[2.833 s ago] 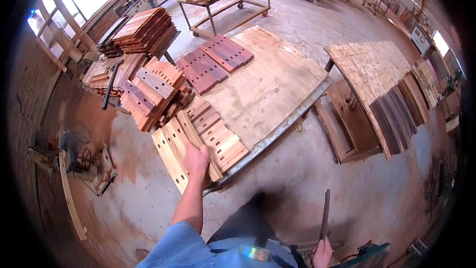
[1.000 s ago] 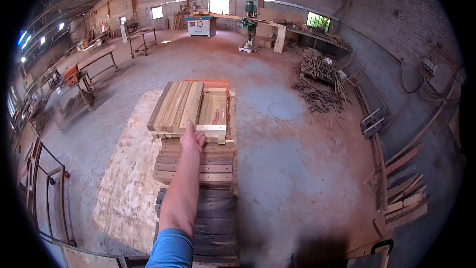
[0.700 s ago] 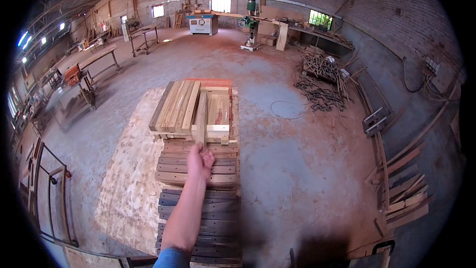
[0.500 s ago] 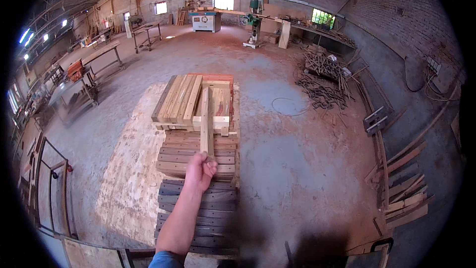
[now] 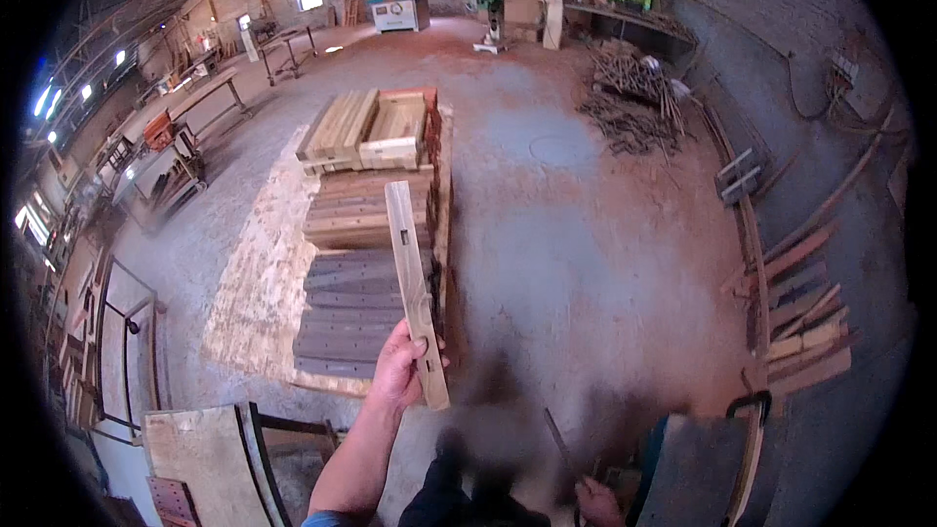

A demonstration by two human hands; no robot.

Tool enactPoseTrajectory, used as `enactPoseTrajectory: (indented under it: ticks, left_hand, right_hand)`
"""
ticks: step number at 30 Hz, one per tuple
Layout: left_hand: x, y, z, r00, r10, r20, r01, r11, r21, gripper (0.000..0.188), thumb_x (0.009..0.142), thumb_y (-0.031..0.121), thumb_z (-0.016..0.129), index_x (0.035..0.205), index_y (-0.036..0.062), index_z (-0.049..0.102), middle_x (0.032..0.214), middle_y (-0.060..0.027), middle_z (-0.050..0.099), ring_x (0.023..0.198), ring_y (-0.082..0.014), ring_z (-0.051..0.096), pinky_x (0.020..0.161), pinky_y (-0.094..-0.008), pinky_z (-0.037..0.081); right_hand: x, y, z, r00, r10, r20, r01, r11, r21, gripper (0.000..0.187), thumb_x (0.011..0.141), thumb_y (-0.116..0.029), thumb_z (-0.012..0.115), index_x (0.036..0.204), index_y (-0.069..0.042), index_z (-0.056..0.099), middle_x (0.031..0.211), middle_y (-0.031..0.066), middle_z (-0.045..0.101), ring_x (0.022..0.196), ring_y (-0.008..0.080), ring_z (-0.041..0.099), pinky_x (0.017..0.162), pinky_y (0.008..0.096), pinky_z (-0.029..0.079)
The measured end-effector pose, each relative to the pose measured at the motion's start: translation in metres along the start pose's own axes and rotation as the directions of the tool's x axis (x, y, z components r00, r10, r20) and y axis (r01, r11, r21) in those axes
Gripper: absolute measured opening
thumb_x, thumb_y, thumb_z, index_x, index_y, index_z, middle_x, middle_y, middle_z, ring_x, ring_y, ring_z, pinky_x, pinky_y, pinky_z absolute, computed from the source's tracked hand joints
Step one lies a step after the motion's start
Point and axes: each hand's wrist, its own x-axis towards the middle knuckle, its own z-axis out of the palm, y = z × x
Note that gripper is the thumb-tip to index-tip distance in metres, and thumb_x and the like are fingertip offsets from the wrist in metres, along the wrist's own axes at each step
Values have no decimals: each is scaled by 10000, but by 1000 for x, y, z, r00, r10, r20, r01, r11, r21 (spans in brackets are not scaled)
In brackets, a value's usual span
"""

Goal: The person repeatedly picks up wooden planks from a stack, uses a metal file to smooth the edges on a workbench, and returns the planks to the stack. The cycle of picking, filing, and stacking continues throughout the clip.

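Observation:
My left hand [image 5: 395,371] is closed round the lower part of a pale wooden bar [image 5: 410,278] with slots cut in its face. The bar stands tilted up and away from me, its far end in front of the brown stack. At the lower edge, my right hand [image 5: 597,503] is partly in view, its fingers curled about a thin dark rod [image 5: 558,437]. Beyond the bar are a stack of pale bars [image 5: 337,127], a stack of brown slats [image 5: 356,210] with small holes, and a nearer stack of dark slats [image 5: 346,312].
The stacks rest on a pale board [image 5: 249,307] on the floor. Close by stand a wood-topped stand [image 5: 200,454] at lower left and a dark panel [image 5: 693,468] at lower right. Timber offcuts [image 5: 805,342] lie along the right, with machines [image 5: 398,13] at the far wall.
My left hand has lifted the pale bar off the far stack and brought it nearer to me. My right hand has come into view at the lower edge.

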Motion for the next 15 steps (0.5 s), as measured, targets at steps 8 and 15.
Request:
enactPoseTrajectory:
  ticks: [8,15]
  left_hand:
    - [-96,-43,28,989,-138,46,138,990,21,453,820,178,638,1227,44,494,943,-106,607,851,-248,632,757,-399,544]
    - [-193,-82,14,951,-305,46,308,924,-226,505,878,486,540,1141,55,527,855,-101,604,717,-239,591,611,-354,463]
  right_hand:
    - [-87,-6,-3,981,-8,-196,-9,997,-82,390,906,-289,517,1185,-23,576,1015,245,642,977,356,630,854,381,475]
    - [-183,30,35,979,128,-159,-137,990,-44,409,922,-289,500,1266,-70,538,931,199,656,895,302,651,809,374,499]
